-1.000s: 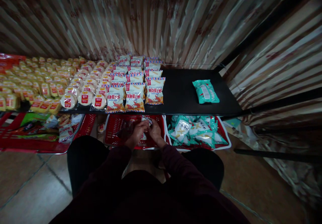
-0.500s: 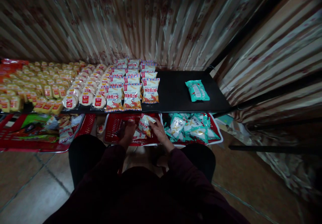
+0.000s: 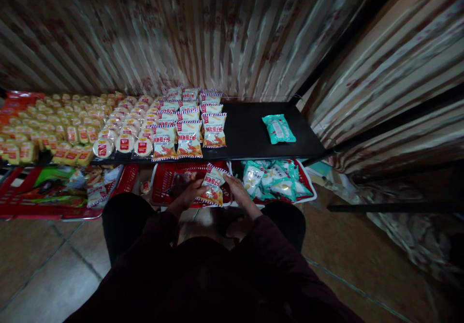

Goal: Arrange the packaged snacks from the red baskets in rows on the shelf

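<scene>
Between my two hands, over a red basket [image 3: 162,170] with a white rim, is a white and orange snack bag [image 3: 213,183] with red lettering. My left hand [image 3: 189,193] grips its left side, and my right hand [image 3: 236,187] has hold of its upper right edge. Beneath my left hand, dim shapes of more bags lie in the basket. Rows of matching snack bags [image 3: 189,138] stand on the black shelf [image 3: 242,129] just beyond it.
Right of my hands sits a second basket [image 3: 308,187] filled with teal and white bags [image 3: 275,180]. One teal bag [image 3: 278,128] lies on the shelf's right part. Round wrapped cakes [image 3: 125,142] and yellow packs [image 3: 72,154] fill the left. A red basket [image 3: 83,212] of mixed snacks stands lower left.
The snack bag has been raised and turned more upright toward me. My left hand has moved right from inside the basket onto the bag's left side. The view has shifted slightly.
</scene>
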The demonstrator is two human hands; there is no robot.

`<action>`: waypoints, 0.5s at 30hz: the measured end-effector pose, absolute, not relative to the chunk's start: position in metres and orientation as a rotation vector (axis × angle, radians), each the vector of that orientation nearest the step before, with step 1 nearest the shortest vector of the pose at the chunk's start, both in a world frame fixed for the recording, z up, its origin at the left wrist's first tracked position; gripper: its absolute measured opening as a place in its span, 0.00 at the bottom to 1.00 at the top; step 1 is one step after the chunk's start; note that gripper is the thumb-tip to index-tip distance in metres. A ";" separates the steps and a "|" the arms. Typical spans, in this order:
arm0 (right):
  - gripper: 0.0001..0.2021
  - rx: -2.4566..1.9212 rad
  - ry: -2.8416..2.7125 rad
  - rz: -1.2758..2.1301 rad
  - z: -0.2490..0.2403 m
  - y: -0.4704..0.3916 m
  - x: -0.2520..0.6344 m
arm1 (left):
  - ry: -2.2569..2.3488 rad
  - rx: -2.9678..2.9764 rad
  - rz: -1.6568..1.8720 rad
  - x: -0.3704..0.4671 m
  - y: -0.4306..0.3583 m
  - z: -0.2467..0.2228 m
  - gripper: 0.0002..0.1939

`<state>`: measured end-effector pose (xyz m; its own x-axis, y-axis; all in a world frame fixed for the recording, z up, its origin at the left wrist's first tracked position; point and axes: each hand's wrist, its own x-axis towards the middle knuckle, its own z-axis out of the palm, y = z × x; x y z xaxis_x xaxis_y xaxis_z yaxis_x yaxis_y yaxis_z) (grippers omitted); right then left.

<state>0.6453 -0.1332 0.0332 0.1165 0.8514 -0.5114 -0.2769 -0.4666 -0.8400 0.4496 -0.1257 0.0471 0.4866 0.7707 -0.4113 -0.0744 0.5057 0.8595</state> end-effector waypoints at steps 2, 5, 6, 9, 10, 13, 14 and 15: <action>0.19 -1.432 -0.574 1.519 0.034 -0.134 0.647 | 0.886 0.877 0.580 0.452 -0.127 0.048 0.29; 0.19 -1.395 -0.558 1.480 0.038 -0.134 0.650 | 0.875 0.880 0.560 0.454 -0.127 0.046 0.32; 0.19 -1.386 -0.559 1.467 0.039 -0.134 0.652 | 0.868 0.891 0.550 0.454 -0.126 0.046 0.31; 0.19 -1.355 -0.572 1.433 0.043 -0.132 0.656 | 0.838 0.919 0.514 0.454 -0.127 0.049 0.31; 0.19 -1.349 -0.579 1.425 0.044 -0.132 0.657 | 0.830 0.926 0.508 0.454 -0.128 0.052 0.31; 0.19 -1.348 -0.582 1.406 0.045 -0.130 0.658 | 0.825 0.925 0.502 0.456 -0.130 0.063 0.31; 0.19 -1.350 -0.574 1.394 0.044 -0.130 0.658 | 0.828 0.925 0.503 0.457 -0.130 0.066 0.31; 0.19 -1.349 -0.564 1.383 0.044 -0.130 0.657 | 0.832 0.929 0.503 0.457 -0.131 0.068 0.31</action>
